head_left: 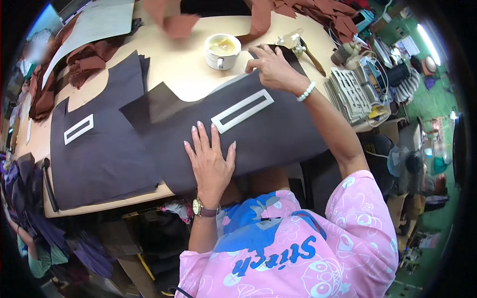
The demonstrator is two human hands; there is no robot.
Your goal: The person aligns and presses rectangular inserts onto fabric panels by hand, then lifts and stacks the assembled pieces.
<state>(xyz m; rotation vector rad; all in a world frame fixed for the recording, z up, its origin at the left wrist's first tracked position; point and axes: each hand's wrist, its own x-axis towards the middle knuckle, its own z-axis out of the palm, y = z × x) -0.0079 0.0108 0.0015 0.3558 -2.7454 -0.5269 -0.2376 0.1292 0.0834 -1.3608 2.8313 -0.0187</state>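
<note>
My left hand (211, 164) lies flat with fingers spread on a dark fabric panel (288, 134), its fingertips just below a white rectangular frame-shaped piece (242, 110). My right hand (278, 72) is at the panel's far edge, fingers bent and apart, with nothing visible between them. A curved pale edge shows under the panel, just left of that hand. To the left is a stack of dark cut panels (107, 154), with a smaller white frame-shaped piece (78, 129) on top. One corner of the panel in front of me is folded or overlapped.
A white cup (222, 51) with yellowish contents stands behind the panel. A brown-handled tool (313, 58) lies at the right, near stacked pale slotted pieces (349, 94). Reddish-brown fabric scraps (318, 15) lie at the back. A black-handled tool (49, 186) rests at the left edge.
</note>
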